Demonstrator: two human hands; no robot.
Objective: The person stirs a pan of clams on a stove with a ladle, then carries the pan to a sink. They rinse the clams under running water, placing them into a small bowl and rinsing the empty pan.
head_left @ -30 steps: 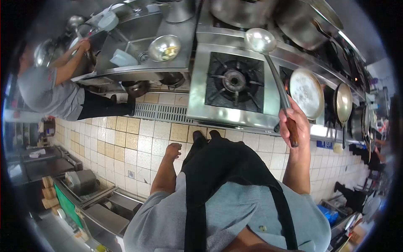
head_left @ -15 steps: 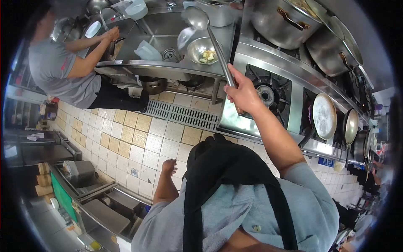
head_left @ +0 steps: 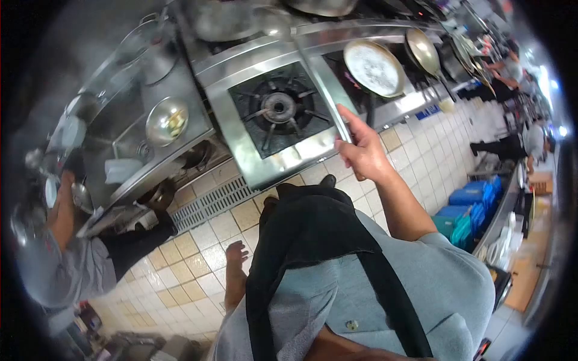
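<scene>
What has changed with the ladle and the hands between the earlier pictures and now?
The ladle, last seen reaching over the sink side near the metal bowl, has swung right, back over the stove. The camera view turned too. The right hand still grips the ladle; the left hand stays empty. The metal bowl keeps its place.

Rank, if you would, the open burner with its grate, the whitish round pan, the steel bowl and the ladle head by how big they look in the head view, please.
Open burner
Whitish round pan
Steel bowl
Ladle head, blurred but clearly smallest
</scene>
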